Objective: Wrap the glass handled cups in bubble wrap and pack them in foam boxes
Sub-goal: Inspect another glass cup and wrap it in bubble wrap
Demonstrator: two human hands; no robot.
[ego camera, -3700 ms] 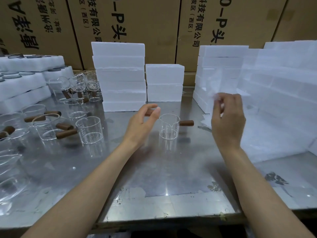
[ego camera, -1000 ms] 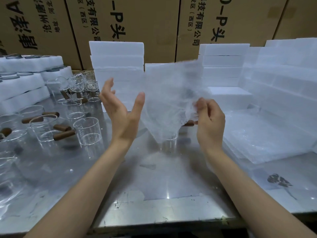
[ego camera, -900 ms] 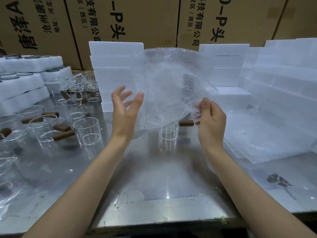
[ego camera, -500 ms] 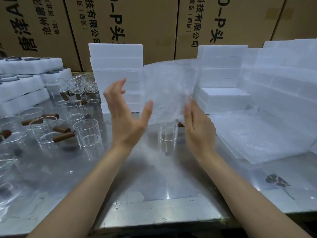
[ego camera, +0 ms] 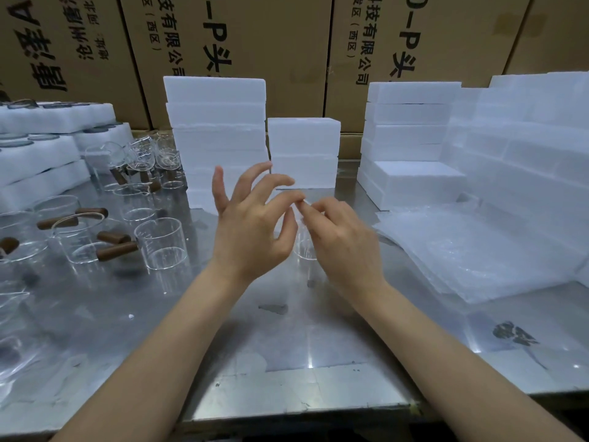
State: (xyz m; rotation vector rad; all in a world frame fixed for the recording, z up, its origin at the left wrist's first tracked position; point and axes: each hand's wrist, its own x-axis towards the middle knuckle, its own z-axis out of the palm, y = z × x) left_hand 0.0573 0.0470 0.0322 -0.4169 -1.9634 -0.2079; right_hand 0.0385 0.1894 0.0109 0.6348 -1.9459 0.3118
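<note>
Hands meeting above one glass cup at the middle of the steel bench [ego camera: 287, 346].

Cardboard cartons [ego camera: 271, 43] are lining the wall behind foam boxes [ego camera: 216, 129] stacked along the bench's back edge; bubble wrap sheets [ego camera: 471, 250] are lying at the right edge, likely kept within reach. The left hand [ego camera: 251, 228] is hovering with fingers spread, gripping nothing. The right hand [ego camera: 341, 237] is pinching something small and pale, probably a corner of wrap. The cup [ego camera: 304, 248] is standing half hidden beneath both hands; more cups [ego camera: 159, 244] are waiting at the left.
</note>
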